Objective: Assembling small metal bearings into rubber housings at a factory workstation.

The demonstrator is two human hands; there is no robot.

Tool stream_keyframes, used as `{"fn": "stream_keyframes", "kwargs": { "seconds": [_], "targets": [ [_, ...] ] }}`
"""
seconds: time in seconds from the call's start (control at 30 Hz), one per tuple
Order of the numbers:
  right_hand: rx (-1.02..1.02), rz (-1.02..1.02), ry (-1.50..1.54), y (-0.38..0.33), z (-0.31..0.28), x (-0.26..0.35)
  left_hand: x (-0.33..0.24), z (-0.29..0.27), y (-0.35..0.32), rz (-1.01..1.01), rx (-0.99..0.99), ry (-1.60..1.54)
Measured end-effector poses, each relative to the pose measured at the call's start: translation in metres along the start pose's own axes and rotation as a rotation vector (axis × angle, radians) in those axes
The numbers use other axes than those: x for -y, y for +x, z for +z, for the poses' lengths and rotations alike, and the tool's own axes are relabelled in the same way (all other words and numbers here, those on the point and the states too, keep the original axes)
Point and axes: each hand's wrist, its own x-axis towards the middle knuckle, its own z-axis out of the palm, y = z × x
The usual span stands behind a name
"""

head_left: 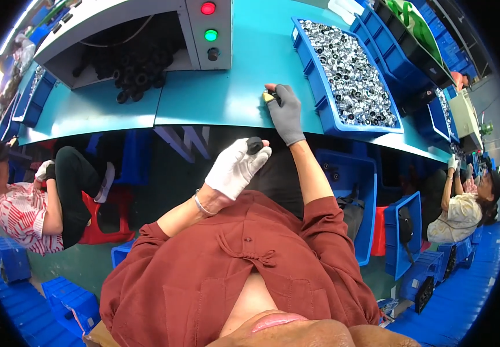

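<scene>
Pinching a black round part (254, 145) near the frame's centre, your white-gloved left hand (234, 169) grips it at the fingertips, probably to leave its top exposed. Your grey-gloved right hand (286, 113), upper centre, curls beside a small yellow piece (268, 98); whether it grips that is unclear. The blue bin (317, 87) of shiny parts (348, 69), upper right, and black pile (137, 78), upper left, presumably sit there for easy reach.

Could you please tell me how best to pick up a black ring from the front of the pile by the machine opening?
I'd pinch a front black ring by its outer rim, coming from the near side: its round outline offers opposing edges, while the pile crowds behind it.
</scene>
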Motion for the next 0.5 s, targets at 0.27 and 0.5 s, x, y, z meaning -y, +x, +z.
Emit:
{"fn": "stream_keyframes", "kwargs": {
  "seconds": [0.27,0.5],
  "targets": [
    [-0.015,0.192,0.253,-0.002,-0.009,-0.004,-0.001,0.006,0.023,-0.077,-0.113,-0.257],
    [0.041,0.251,0.377,-0.001,-0.018,-0.001,-0.007,0.01,0.035,-0.022,-0.114,-0.373]
  ]
}}
